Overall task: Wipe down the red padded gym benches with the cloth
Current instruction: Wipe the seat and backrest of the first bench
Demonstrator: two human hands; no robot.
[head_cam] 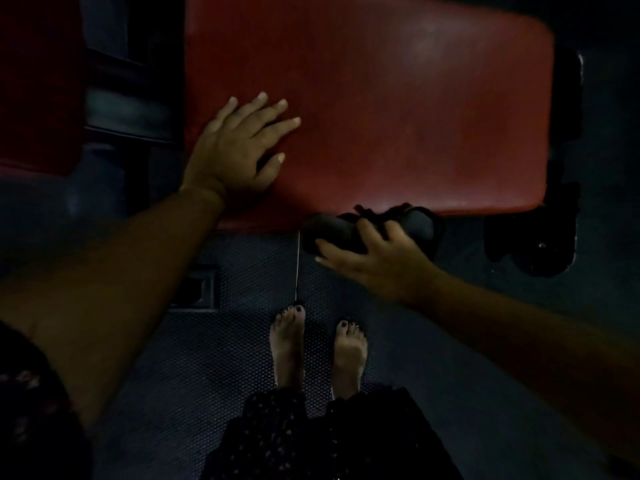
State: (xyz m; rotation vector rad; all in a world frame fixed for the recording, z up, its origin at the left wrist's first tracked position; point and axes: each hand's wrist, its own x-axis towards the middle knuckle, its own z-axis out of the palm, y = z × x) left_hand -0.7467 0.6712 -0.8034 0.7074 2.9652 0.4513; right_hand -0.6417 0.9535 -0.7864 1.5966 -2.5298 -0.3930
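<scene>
Red padded bench (pixel 398 109), right hand (pixel 381 261) bunching dark cloth (pixel 367 226)

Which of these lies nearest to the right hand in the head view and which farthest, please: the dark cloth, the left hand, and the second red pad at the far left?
1. Dark cloth: gripped in the right hand, at the bench's near edge.
2. Left hand: flat on the red bench, to the left.
3. Second red pad: far left edge of view.

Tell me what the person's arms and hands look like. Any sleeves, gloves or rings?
Both arms are bare to the picture's edge, with no sleeves showing. The left hand and right hand wear no gloves, and no rings or watch show. The fingernails look short and pale. The picture is dim.
</scene>
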